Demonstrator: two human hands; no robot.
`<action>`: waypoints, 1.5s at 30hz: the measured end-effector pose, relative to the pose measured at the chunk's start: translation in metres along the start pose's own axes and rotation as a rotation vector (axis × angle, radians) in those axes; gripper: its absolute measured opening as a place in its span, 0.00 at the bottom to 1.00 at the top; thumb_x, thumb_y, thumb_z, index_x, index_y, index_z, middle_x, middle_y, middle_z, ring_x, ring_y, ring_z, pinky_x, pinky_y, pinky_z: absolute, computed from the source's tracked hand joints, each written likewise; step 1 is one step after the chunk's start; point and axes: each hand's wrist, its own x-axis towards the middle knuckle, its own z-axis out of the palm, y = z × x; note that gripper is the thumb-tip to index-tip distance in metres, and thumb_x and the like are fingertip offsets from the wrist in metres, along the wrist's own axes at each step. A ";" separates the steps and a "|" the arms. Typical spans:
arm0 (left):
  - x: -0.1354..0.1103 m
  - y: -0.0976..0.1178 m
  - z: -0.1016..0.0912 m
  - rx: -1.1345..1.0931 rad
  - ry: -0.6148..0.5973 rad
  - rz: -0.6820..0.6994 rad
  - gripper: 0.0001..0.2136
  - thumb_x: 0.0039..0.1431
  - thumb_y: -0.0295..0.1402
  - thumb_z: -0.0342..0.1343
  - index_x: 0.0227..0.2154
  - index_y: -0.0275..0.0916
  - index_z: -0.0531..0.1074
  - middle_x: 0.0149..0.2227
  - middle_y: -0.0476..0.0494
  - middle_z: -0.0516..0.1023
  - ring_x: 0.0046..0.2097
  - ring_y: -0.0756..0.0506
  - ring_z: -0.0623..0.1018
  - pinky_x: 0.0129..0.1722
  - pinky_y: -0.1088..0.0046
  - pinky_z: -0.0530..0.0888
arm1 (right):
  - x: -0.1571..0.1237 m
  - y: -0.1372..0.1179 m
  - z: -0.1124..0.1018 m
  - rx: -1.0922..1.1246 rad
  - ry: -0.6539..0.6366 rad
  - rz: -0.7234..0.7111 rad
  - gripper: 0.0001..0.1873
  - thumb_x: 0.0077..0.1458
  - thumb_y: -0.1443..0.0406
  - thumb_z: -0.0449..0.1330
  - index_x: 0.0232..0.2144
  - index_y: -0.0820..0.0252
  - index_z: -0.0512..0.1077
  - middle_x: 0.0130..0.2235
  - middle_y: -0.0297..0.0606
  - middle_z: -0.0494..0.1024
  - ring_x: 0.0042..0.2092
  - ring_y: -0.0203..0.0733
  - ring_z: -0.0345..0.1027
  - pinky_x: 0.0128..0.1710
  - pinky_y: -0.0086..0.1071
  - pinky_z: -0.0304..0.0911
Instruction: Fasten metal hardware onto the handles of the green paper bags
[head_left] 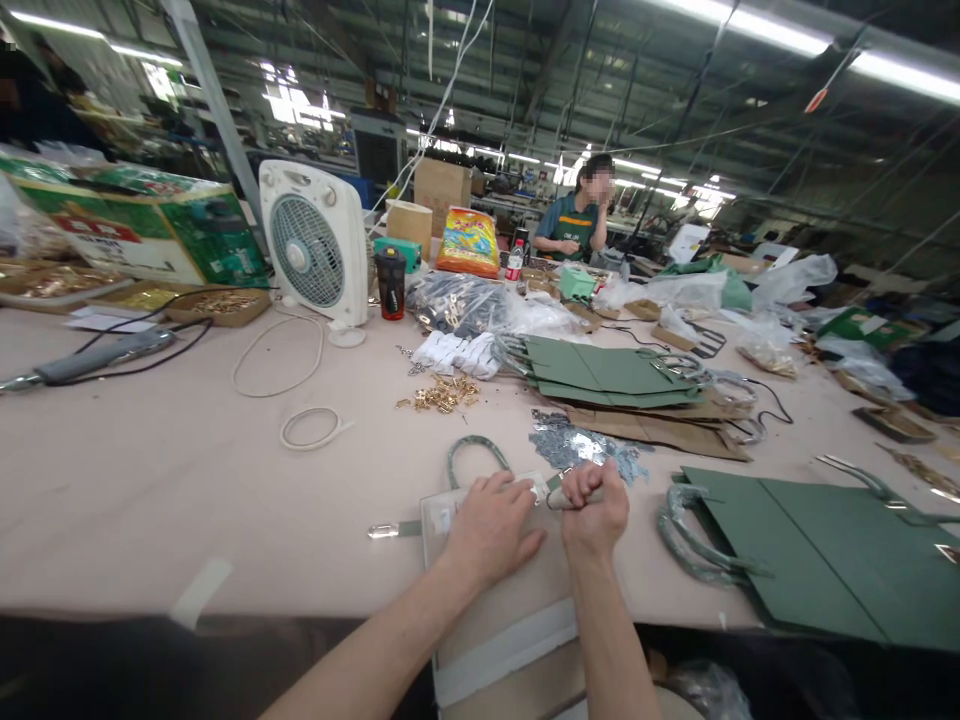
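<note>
From my remote seat I see both hands working at the near edge of the bench point(150, 500). The left hand point(491, 530) lies flat, palm down, on a pale beige bag panel point(517, 610), its grip open and the fingers spread over the panel's top edge. The right hand point(596, 512) sits just beside it, its grip closed in a fist around a small tool point(559, 497) whose pale end pokes out toward the left fingertips. I cannot tell what kind of tool it is. A green handle loop point(476, 452) arches up from the panel just beyond the left hand, and a short strap with a metal clasp point(386, 530) sticks out to the panel's left. A heap of silver metal pieces point(581, 448) lies just past the right hand. To the right, near the bench edge, is a stack of green bags point(810, 550) with their handles curling toward the hands, and a second pile of green bags point(607, 370) lies farther back. Gold fittings point(442, 393) and a white cable coil point(309, 428) lie mid-bench, with a white fan point(315, 245) standing behind them. A co-worker in a green shirt point(574, 222) sits at the far end, well apart.
</note>
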 end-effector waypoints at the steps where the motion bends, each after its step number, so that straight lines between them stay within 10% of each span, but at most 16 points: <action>1: 0.000 0.000 0.000 -0.001 0.001 -0.004 0.19 0.62 0.44 0.62 0.53 0.44 0.71 0.61 0.44 0.75 0.62 0.37 0.69 0.57 0.54 0.68 | -0.003 0.002 0.001 -0.005 -0.008 -0.019 0.24 0.64 0.54 0.57 0.20 0.56 0.57 0.20 0.23 0.55 0.18 0.29 0.47 0.19 0.27 0.47; 14: 0.001 -0.003 0.001 -0.055 0.009 -0.033 0.20 0.61 0.44 0.62 0.53 0.43 0.71 0.58 0.42 0.77 0.61 0.37 0.69 0.57 0.56 0.67 | -0.015 0.029 0.002 -0.066 -0.062 -0.158 0.21 0.65 0.60 0.56 0.19 0.56 0.61 0.18 0.25 0.56 0.17 0.31 0.48 0.17 0.28 0.45; 23: 0.010 -0.002 0.001 -0.014 0.002 -0.141 0.25 0.57 0.43 0.63 0.55 0.41 0.68 0.55 0.39 0.76 0.55 0.36 0.72 0.52 0.58 0.70 | -0.002 0.032 0.019 -0.513 -0.165 -0.101 0.26 0.64 0.53 0.59 0.18 0.56 0.61 0.17 0.26 0.60 0.18 0.31 0.52 0.19 0.29 0.51; 33: 0.009 0.002 0.015 0.073 0.032 -0.170 0.34 0.56 0.54 0.65 0.60 0.39 0.67 0.59 0.36 0.74 0.53 0.34 0.73 0.51 0.53 0.70 | 0.028 0.009 0.007 -0.122 -0.137 0.023 0.20 0.63 0.54 0.60 0.23 0.57 0.61 0.19 0.23 0.59 0.17 0.28 0.48 0.17 0.24 0.48; 45: 0.011 0.001 0.011 0.073 0.009 -0.170 0.29 0.57 0.53 0.63 0.55 0.40 0.71 0.53 0.36 0.76 0.51 0.34 0.73 0.50 0.53 0.70 | 0.023 0.037 0.018 -0.418 -0.288 0.090 0.25 0.61 0.50 0.61 0.19 0.57 0.62 0.15 0.23 0.58 0.16 0.29 0.48 0.15 0.26 0.45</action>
